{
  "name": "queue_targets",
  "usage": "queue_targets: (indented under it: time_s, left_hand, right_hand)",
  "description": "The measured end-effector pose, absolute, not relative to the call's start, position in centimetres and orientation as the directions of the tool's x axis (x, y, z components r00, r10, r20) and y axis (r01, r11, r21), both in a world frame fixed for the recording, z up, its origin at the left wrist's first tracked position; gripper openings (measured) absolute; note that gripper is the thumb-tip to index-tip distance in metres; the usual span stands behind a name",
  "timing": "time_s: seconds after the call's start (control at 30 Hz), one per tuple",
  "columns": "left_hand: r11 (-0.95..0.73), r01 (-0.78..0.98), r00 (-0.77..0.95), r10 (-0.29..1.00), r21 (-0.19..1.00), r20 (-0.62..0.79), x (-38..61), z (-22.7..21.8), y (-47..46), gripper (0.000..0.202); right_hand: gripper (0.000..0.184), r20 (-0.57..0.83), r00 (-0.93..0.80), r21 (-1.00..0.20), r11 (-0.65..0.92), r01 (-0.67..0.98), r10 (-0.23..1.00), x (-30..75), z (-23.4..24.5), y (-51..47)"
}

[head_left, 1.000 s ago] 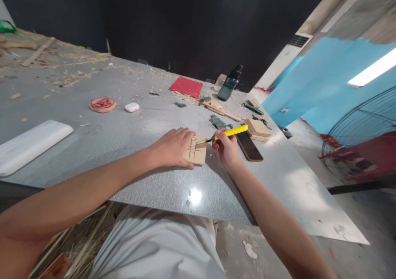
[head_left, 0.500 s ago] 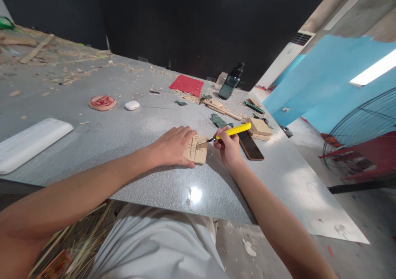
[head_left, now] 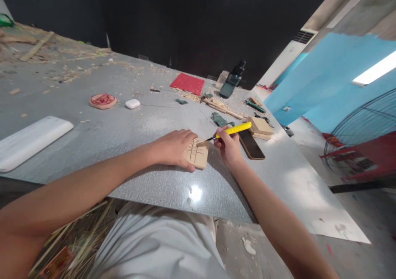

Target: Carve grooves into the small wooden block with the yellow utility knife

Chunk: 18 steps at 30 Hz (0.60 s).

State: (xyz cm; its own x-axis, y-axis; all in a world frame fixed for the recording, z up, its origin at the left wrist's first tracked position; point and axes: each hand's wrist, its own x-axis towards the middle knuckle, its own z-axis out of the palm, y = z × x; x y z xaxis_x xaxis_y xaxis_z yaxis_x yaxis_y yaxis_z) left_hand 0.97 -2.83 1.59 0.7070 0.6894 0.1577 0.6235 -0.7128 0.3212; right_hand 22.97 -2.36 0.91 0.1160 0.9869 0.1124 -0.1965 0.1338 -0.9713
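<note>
Under my left hand [head_left: 176, 149] lies a small square wooden block [head_left: 200, 157] with dark lines cut or drawn on its top face. My left fingers and thumb grip its left side and hold it against the grey table. My right hand [head_left: 228, 145] is closed around a yellow utility knife [head_left: 234, 129], held like a pen. The knife's blade points left, its tip at the block's upper face. Beside my right hand lies a phone [head_left: 252, 145] with a dark screen, partly behind the hand.
Wooden blocks [head_left: 260, 126] are stacked right of the phone. Farther back are a red sheet [head_left: 187, 83], a dark bottle [head_left: 232, 81], sticks [head_left: 223, 108] and shavings. Left are a round red-marked wooden disc [head_left: 103, 101], a small white case [head_left: 133, 104] and a long white object [head_left: 34, 142].
The wooden block has turned slightly and shifted a little toward me under my left hand. The right hand with the knife has barely moved.
</note>
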Motion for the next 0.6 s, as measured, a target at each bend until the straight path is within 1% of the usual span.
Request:
queue_targets:
  time_s: [0.07,0.1,0.27,0.43,0.6]
  left_hand:
    - [-0.698,0.623,0.713,0.692,0.354,0.110,1.0,1.6,-2.9,0.087]
    - [-0.691,0.633,0.707,0.700,0.349,0.104,1.0,1.7,-3.0,0.086]
    - [-0.686,0.672,0.687,0.718,0.277,0.114,0.9,1.6,-3.0,0.083]
    - [-0.693,0.669,0.692,0.713,0.270,0.116,0.8,1.3,-2.8,0.088]
    - [-0.702,0.658,0.702,0.703,0.273,0.116,0.8,1.3,-2.8,0.087]
  right_hand:
    - [0.027,0.091,0.110,-0.976,0.111,-0.187,0.990,22.9,0.9,-2.4]
    - [0.027,0.084,0.110,-0.978,0.103,-0.182,0.990,22.9,0.8,-2.4]
    - [0.034,0.071,0.134,-0.983,0.092,-0.160,0.988,22.8,0.5,-2.1]
    - [0.032,0.045,0.140,-0.987,0.066,-0.148,0.989,22.9,-0.1,-1.6]
    - [0.033,0.038,0.110,-0.991,0.052,-0.126,0.993,23.0,-0.5,-1.4]
